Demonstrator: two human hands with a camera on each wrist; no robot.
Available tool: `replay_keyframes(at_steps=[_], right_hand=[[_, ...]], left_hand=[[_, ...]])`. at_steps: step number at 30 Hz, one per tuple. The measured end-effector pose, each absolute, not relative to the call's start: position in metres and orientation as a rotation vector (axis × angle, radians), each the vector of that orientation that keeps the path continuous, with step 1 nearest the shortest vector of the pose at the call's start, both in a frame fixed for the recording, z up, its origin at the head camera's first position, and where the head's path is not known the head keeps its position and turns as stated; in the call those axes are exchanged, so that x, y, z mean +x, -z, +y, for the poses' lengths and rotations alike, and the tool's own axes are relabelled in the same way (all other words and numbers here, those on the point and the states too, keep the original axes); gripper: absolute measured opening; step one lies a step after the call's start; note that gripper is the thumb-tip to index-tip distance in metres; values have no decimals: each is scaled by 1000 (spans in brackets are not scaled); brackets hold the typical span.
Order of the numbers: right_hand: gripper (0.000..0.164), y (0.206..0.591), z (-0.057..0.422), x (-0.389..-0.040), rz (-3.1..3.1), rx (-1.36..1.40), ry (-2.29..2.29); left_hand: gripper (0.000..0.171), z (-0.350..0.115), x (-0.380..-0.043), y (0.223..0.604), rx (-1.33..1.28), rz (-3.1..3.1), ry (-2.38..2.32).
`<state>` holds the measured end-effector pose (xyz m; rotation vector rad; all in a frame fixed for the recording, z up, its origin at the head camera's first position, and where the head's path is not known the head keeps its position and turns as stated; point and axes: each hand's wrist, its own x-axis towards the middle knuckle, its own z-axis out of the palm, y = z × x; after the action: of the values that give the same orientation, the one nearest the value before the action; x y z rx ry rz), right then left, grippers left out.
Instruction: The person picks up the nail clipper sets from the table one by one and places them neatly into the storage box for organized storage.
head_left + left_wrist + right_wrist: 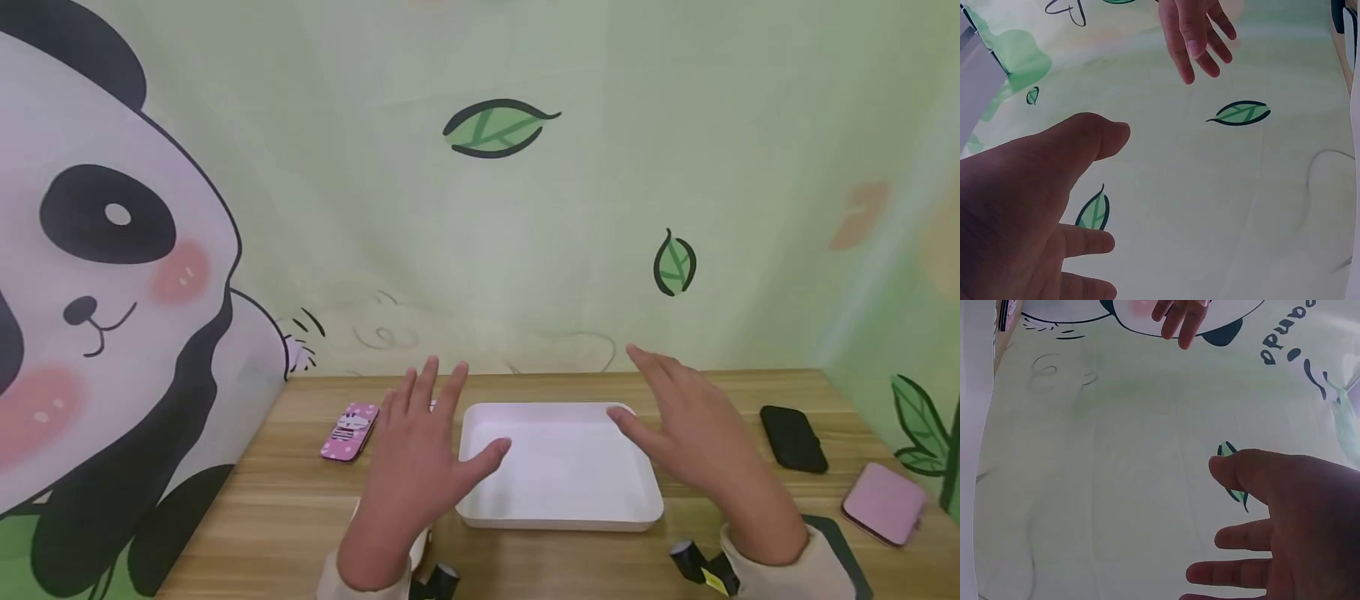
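Both hands are raised over the table with fingers spread and nothing in them. My left hand (416,467) hovers at the left side of a shallow white rectangular tray (558,467), its thumb overlapping the tray in the head view. Across from it, my right hand (693,425) overlaps the tray's right edge, fingers pointing up and left. The left wrist view shows the thumb and fingers of the left hand (1041,194) extended. Straight, separated fingers also show on the right hand (1297,512) in the right wrist view.
A pink phone case (350,432) with a cartoon print lies left of the tray. To the right are a black phone-shaped item (793,438) and a pink flat case (885,504). A dark green flat thing (836,550) is partly hidden by the right sleeve. A panda-print cloth (570,250) hangs behind.
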<state>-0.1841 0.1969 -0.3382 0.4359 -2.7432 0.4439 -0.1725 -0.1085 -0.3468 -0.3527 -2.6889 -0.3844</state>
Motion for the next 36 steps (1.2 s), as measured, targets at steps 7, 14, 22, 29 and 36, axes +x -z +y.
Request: replay_keyframes(at_steps=[7,14,22,29,36], right_hand=[[78,343,196,-189,-2756,437,-470],[78,353,195,-198,-2827,428,-492],[79,375,196,-216,-2914,366,-484],[81,395,193,-229,-3044,302,-476],[84,407,201,-232,-3125,238,-432]], left_hand=[[93,-111,-171,342,-348,-2694,377],[94,-111,-171,343,-363,-2683,376],[95,-111,-171,343,-361,-2684,375],[94,-111,-171,344,-365,-2665,382],[93,-111,-170,343,-369,-2658,404]])
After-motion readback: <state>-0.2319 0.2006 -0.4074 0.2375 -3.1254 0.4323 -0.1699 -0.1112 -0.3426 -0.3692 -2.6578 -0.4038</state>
